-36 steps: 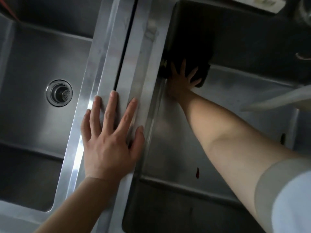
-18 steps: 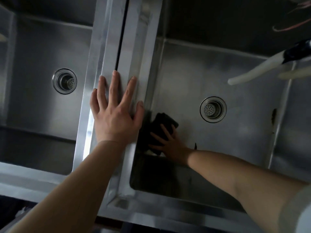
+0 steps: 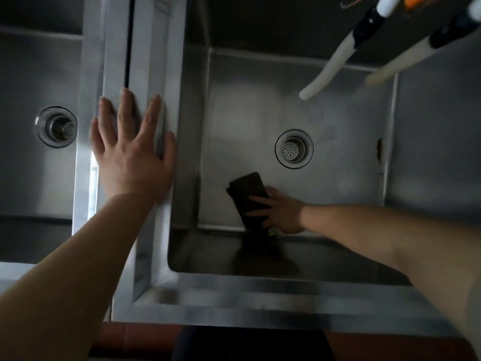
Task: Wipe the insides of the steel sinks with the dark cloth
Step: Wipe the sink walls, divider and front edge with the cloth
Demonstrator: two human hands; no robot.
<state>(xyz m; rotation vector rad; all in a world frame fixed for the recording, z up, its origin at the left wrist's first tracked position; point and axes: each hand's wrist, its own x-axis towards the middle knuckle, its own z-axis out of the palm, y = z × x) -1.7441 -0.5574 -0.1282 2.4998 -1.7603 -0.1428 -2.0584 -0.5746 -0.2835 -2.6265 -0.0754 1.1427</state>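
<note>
Head view: right hand [image 3: 282, 213] presses the dark cloth [image 3: 250, 199], now swept rightward along the right sink's [image 3: 338, 121] near floor; left hand [image 3: 132, 155] stays flat on the divider [image 3: 156, 48].

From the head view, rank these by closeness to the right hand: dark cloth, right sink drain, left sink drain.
From the right hand:
1. dark cloth, under its fingers.
2. right sink drain, same basin, beyond the hand.
3. left sink drain, other basin, far left.

Cloth [image 3: 250, 199] in right sink [image 3: 338, 178], near front wall; drain [image 3: 294, 148] behind.
</note>
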